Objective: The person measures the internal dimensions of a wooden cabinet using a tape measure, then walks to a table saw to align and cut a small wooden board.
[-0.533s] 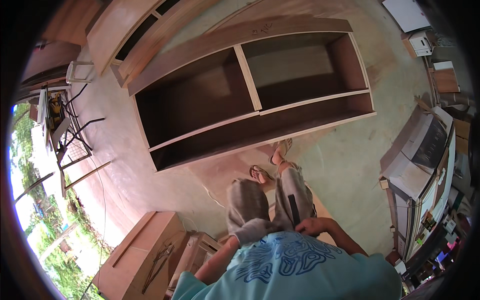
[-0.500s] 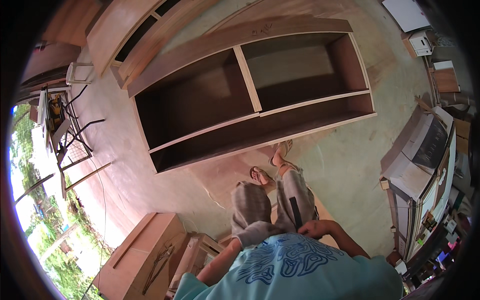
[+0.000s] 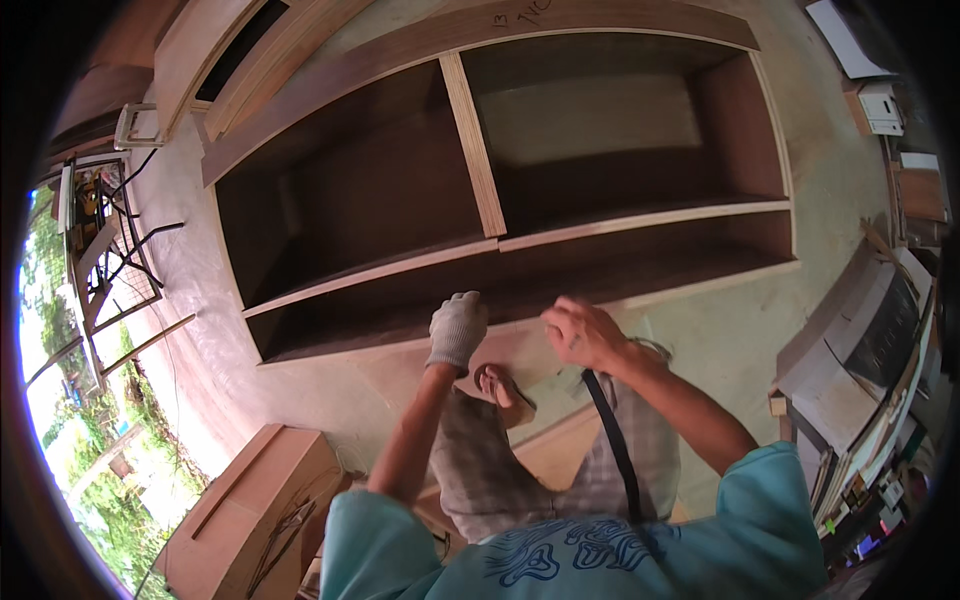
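Observation:
A long brown wooden cabinet carcass [image 3: 470, 150] with a pale-edged divider lies open side up on the floor in front of me. My left hand [image 3: 459, 328], in a light knitted glove, is curled closed at the cabinet's near long edge. To its right my bare right hand [image 3: 583, 334] is also closed, near the same edge. The insides of both hands are hidden, and whether either touches the edge I cannot tell. A black strap [image 3: 614, 435] hangs over my right thigh, below the right wrist; I cannot tell whether it is held.
At the lower left stands a wooden box [image 3: 245, 510]. Another wooden cabinet [image 3: 215, 65] stands at the upper left. Flattened cartons and boards [image 3: 850, 350] lean at the right. Left, a metal-legged rack [image 3: 110, 255] stands by the bright opening.
Both hands have moved from my waist forward to the cabinet's near edge. The cabinet now appears larger and closer. My legs are bent and spread wider.

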`<act>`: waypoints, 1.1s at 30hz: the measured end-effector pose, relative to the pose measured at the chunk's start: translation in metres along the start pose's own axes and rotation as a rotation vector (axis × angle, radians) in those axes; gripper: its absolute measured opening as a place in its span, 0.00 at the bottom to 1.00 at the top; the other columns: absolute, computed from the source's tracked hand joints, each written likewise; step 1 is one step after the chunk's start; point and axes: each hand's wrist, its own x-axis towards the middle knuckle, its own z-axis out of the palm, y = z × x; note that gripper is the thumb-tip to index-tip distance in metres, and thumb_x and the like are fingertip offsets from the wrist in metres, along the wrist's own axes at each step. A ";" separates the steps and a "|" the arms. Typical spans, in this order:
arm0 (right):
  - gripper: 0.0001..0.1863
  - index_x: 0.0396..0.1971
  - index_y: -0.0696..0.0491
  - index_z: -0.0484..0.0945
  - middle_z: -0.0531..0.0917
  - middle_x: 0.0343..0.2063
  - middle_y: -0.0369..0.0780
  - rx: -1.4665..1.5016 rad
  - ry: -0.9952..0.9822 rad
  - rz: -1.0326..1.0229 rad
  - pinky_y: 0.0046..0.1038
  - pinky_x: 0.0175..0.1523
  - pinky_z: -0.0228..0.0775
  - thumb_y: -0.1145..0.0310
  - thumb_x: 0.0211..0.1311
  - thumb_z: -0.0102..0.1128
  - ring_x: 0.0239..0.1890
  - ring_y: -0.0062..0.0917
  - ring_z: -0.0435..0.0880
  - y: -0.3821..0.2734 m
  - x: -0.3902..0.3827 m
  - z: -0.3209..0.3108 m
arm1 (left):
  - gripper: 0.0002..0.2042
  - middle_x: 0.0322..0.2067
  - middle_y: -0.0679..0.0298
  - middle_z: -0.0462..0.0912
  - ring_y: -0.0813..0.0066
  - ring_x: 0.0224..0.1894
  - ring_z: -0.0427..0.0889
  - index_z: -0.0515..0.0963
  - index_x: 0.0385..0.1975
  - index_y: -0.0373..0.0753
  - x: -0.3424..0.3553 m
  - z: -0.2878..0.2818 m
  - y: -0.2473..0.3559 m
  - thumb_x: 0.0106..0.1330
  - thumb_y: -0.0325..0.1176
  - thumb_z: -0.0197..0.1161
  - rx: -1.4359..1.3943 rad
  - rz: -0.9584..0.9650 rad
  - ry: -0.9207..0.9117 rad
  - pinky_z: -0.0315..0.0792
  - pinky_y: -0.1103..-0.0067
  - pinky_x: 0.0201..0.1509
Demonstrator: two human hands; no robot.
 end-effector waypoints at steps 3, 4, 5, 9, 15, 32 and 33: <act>0.08 0.33 0.54 0.83 0.86 0.37 0.49 -0.184 -0.109 0.015 0.45 0.47 0.81 0.67 0.60 0.58 0.42 0.48 0.87 0.069 0.072 0.038 | 0.16 0.39 0.46 0.86 0.46 0.41 0.85 0.82 0.44 0.35 0.071 0.090 -0.048 0.66 0.41 0.59 -0.006 0.108 -0.127 0.79 0.56 0.48; 0.09 0.35 0.54 0.83 0.86 0.38 0.49 -0.277 -0.216 0.041 0.45 0.47 0.82 0.67 0.59 0.58 0.43 0.49 0.87 0.093 0.084 0.052 | 0.16 0.39 0.46 0.86 0.46 0.41 0.85 0.82 0.44 0.35 0.092 0.105 -0.051 0.66 0.41 0.59 -0.007 0.106 -0.135 0.79 0.56 0.48; 0.09 0.35 0.54 0.83 0.86 0.38 0.49 -0.275 -0.225 0.037 0.45 0.47 0.82 0.67 0.59 0.58 0.43 0.49 0.87 0.111 0.088 0.063 | 0.15 0.38 0.46 0.86 0.47 0.41 0.86 0.83 0.40 0.35 0.111 0.114 -0.052 0.65 0.40 0.60 0.077 0.131 -0.193 0.80 0.57 0.46; 0.13 0.36 0.55 0.87 0.87 0.40 0.51 -0.413 -0.469 -0.060 0.43 0.50 0.82 0.67 0.55 0.58 0.43 0.47 0.88 0.121 0.099 0.068 | 0.11 0.37 0.49 0.87 0.51 0.41 0.88 0.86 0.34 0.37 0.153 0.166 -0.073 0.62 0.37 0.61 0.379 0.267 -0.311 0.81 0.59 0.43; 0.12 0.34 0.57 0.85 0.87 0.35 0.51 -0.489 -0.751 0.002 0.45 0.50 0.80 0.70 0.57 0.55 0.42 0.48 0.87 0.096 0.095 0.029 | 0.14 0.38 0.52 0.89 0.54 0.43 0.89 0.86 0.43 0.39 0.200 0.224 -0.084 0.65 0.38 0.58 0.531 0.513 -0.305 0.82 0.59 0.46; 0.16 0.38 0.57 0.85 0.85 0.43 0.48 -0.516 -0.408 -0.068 0.40 0.58 0.75 0.58 0.64 0.60 0.50 0.45 0.83 0.013 0.036 0.016 | 0.19 0.38 0.45 0.86 0.44 0.42 0.85 0.79 0.47 0.37 0.173 0.149 -0.088 0.77 0.45 0.45 0.253 0.350 -0.022 0.78 0.56 0.43; 0.19 0.41 0.58 0.84 0.84 0.45 0.47 -0.449 -0.442 -0.019 0.39 0.58 0.75 0.55 0.63 0.62 0.51 0.44 0.83 0.009 0.043 0.015 | 0.21 0.38 0.47 0.86 0.43 0.40 0.84 0.78 0.50 0.37 0.156 0.137 -0.093 0.78 0.48 0.44 0.207 0.354 -0.005 0.77 0.56 0.43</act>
